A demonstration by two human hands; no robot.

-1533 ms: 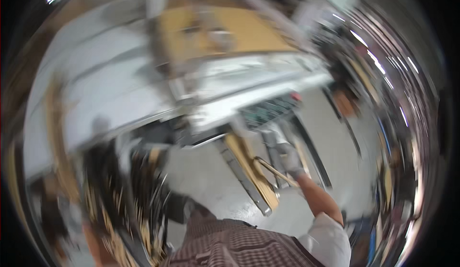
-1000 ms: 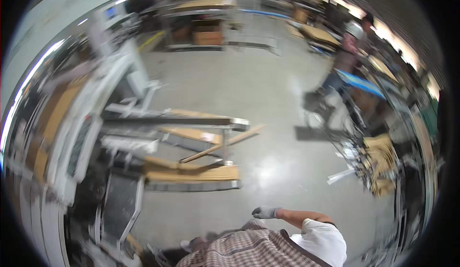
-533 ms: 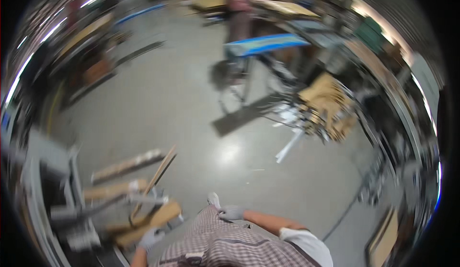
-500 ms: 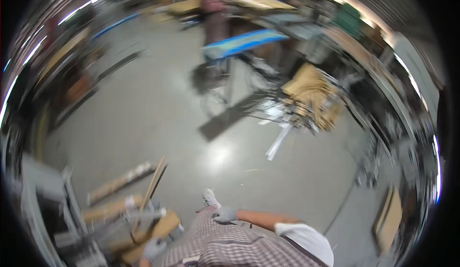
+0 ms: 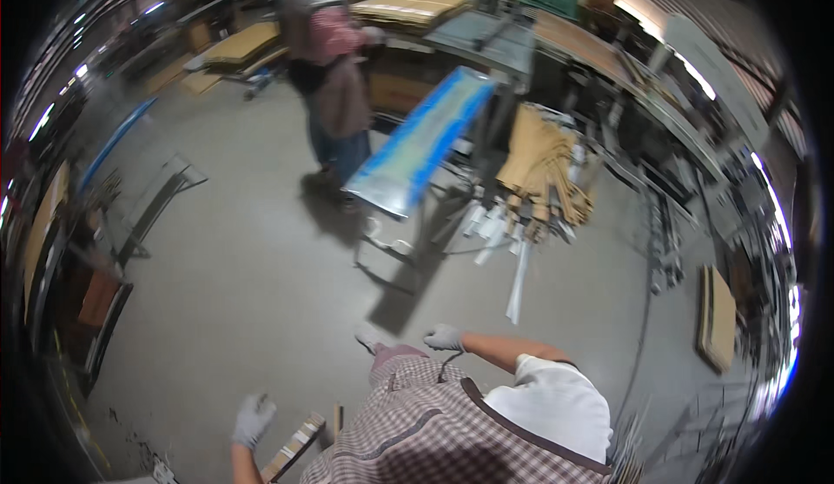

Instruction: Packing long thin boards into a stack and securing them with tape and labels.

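My left hand (image 5: pixel 254 421), in a grey glove, hangs out to the left with its fingers a little apart and nothing in it. Nearest to it is a long, narrow cardboard-coloured bundle (image 5: pixel 295 449) low on the floor, partly hidden by my checked apron (image 5: pixel 408 432). My right hand (image 5: pixel 445 338), gloved too, swings in front of my body with the fingers curled in; I see nothing held. A dark apron tie (image 5: pixel 450 366) dangles just below it. One shoe (image 5: pixel 369 338) shows ahead on the grey floor.
Ahead, a narrow stand carries a long blue-edged panel (image 5: pixel 421 141). A person (image 5: pixel 326 67) stands beside it, near stacked brown sheets (image 5: pixel 408 6). Brown strips (image 5: pixel 539 158) and white strips (image 5: pixel 519 284) hang or lie to the right. Boards (image 5: pixel 717 319) lean far right; a rack (image 5: pixel 104 328) stands left.
My view has swung left and forward; the blue-edged panel looms nearer. The cardboard pieces at lower left have mostly slid out of view. Both hands have swung away from my body.
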